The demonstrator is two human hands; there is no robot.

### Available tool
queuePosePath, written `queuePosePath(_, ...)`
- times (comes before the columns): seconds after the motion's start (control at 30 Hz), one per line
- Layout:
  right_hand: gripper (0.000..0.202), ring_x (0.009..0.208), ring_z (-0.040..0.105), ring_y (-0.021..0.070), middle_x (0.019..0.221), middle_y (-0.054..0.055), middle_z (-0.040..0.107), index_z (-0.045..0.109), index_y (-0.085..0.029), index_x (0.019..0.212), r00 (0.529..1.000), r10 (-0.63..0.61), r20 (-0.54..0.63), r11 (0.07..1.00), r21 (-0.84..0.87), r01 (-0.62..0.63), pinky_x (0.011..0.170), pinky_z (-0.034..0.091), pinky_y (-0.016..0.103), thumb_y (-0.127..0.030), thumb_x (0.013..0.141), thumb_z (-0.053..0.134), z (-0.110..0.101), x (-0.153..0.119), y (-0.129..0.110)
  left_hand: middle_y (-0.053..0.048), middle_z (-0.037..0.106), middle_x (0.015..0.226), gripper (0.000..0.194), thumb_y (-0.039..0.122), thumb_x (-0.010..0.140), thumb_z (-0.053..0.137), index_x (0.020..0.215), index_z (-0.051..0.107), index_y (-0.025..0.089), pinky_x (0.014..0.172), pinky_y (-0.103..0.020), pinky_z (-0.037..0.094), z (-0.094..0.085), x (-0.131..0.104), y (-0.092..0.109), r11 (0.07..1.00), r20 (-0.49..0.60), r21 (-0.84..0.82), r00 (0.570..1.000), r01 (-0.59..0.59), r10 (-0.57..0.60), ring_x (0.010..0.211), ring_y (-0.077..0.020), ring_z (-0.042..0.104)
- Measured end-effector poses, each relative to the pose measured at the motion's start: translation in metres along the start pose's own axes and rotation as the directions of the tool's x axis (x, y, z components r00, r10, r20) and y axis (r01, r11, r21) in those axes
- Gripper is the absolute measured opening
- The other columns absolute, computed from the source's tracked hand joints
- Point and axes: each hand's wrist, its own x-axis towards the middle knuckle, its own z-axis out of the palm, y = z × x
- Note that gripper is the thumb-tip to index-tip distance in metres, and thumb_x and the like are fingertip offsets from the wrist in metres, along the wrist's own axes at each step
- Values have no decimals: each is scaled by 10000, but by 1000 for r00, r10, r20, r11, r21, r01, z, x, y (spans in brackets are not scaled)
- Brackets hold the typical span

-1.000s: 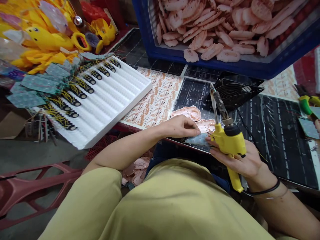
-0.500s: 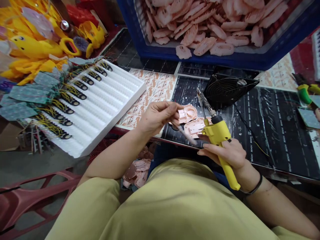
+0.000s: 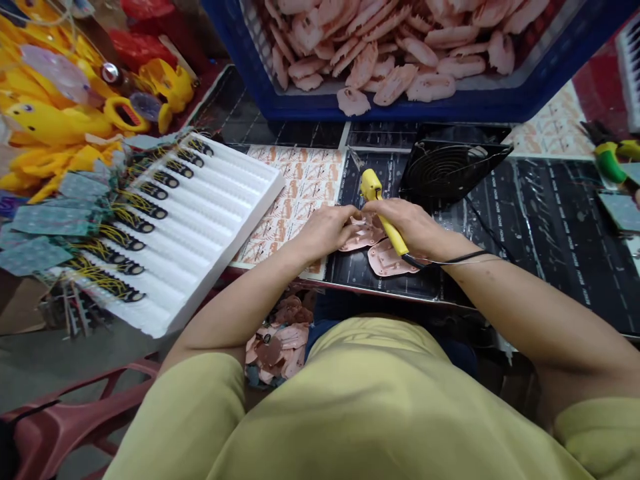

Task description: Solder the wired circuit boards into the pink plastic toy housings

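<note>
Two pink plastic shells lie on the black bench mat near its front edge. My left hand [image 3: 330, 230] is at the left shell [image 3: 364, 239], its fingers bent and pressed together; what they pinch, if anything, is too small to make out. In my right hand [image 3: 413, 227] is a yellow soldering tool [image 3: 371, 183], its handle slanting down to the right and its metal tip pointing away over the mat. The right shell [image 3: 389, 259] lies below that handle, partly covered by it. Fingertips of both hands nearly meet over the left shell.
A blue crate [image 3: 425, 110] of pink shells stands at the back. The black fan [image 3: 445, 167] sits right of the tool. On the left are a white foam tray [image 3: 215, 227] with wired parts, green boards [image 3: 55, 220] and yellow toy parts [image 3: 60, 120]. Green-handled pliers [image 3: 609, 162] lie far right.
My right hand has moved left and forward over the shells, turning the yellow tool. My left hand has come down to the left shell; the thin strand below it no longer shows.
</note>
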Motion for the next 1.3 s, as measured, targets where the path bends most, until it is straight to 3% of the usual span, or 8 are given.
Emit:
queuePosePath(0.2, 312, 927, 707, 207, 1081, 64, 739, 614, -231, 1248, 998, 50, -28, 991, -124, -53, 779, 523, 296, -187, 941, 582, -8, -19, -5, -100, 769, 992, 174, 161, 948, 591, 1013, 751, 135, 900, -352, 532, 6, 0, 4, 994, 23, 95, 998, -56, 54, 953, -240, 719)
queuePosePath(0.37, 174, 790, 726, 149, 889, 7, 756, 674, -237, 1129, 913, -120, -390, 989, -124, 77, 757, 568, 250, -221, 958, 648, -26, -42, -21, -82, 747, 1017, 159, 141, 943, 589, 1008, 734, 139, 887, -333, 541, 12, 2, 5, 991, -32, 100, 995, -92, 96, 946, -210, 703)
queuePosePath(0.47, 423, 678, 709, 141, 785, -22, 742, 616, -262, 1338, 878, -178, -444, 980, -165, 115, 676, 571, 236, -250, 925, 710, -46, -65, -33, -89, 731, 1034, 139, 129, 931, 598, 972, 732, 133, 873, -325, 544, 14, 4, 7, 989, -26, 99, 994, -107, 110, 933, -201, 693)
queuePosePath(0.6, 604, 756, 744, 222, 933, 61, 779, 505, -248, 1499, 790, -92, -607, 949, -293, -115, 621, 584, 299, -500, 963, 621, -63, -100, -41, -94, 739, 1003, 124, 155, 937, 609, 945, 729, 122, 872, -344, 546, 12, 3, 12, 989, 20, 113, 996, -93, 91, 928, -216, 695)
queuePosePath(0.7, 442, 716, 736, 208, 987, 53, 781, 623, -290, 1391, 713, 26, -701, 952, -200, -231, 549, 558, 293, -397, 961, 630, -58, -120, -43, -86, 749, 982, 123, 141, 926, 611, 939, 732, 125, 863, -341, 548, 10, 2, 13, 986, 54, 118, 992, -117, 112, 925, -220, 702)
queuePosePath(0.9, 521, 704, 747, 200, 951, 29, 785, 673, -271, 1274, 796, 108, -596, 992, 11, -126, 573, 614, 281, -222, 781, 835, -32, -132, -46, -78, 752, 956, 145, 166, 930, 604, 876, 735, 138, 847, -318, 547, 12, 1, 10, 981, 27, 102, 987, -163, 161, 911, -200, 696)
queuePosePath(1.07, 244, 633, 734, 173, 775, -20, 760, 683, -242, 942, 824, 40, -565, 999, 16, -37, 537, 607, 239, -210, 770, 853, -29, -121, -44, -99, 755, 997, 157, 161, 925, 601, 897, 752, 127, 872, -346, 554, 13, 3, 11, 985, 63, 96, 989, -142, 136, 939, -219, 703)
queuePosePath(1.3, 265, 672, 744, 165, 803, -29, 766, 661, -242, 929, 884, -40, -467, 997, 39, 65, 615, 636, 232, -177, 763, 858, -33, -111, -36, -83, 756, 964, 161, 145, 906, 596, 887, 756, 137, 857, -327, 560, 13, 2, 10, 980, 18, 110, 986, -168, 167, 906, -202, 704)
